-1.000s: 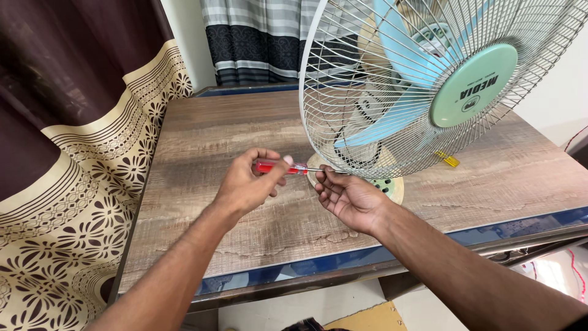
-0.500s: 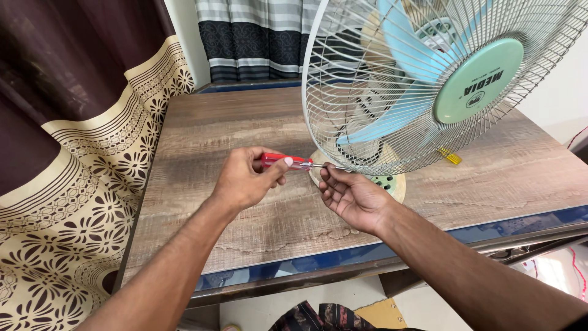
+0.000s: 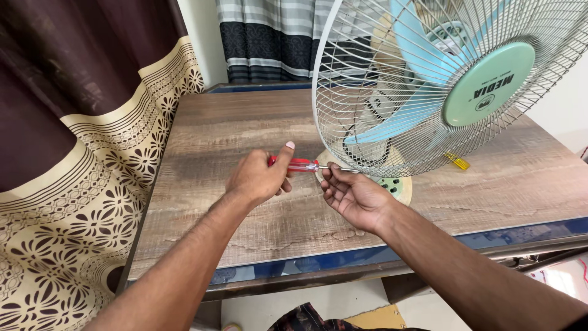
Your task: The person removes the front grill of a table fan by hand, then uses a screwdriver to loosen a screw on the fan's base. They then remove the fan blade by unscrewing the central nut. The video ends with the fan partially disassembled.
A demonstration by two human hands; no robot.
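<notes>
We see one label: a round pale green plastic badge at the centre of the white wire fan guard, up right, carrying dark lettering and a small oval emblem. No packages, signs or screens.

A screwdriver with a clear red handle and a thin metal shaft lies level above the tabletop, its tip pointing right at the lower rim of a table fan; the fan stands upright, white wire guard, pale blue blades, round mint-green hub.
</notes>
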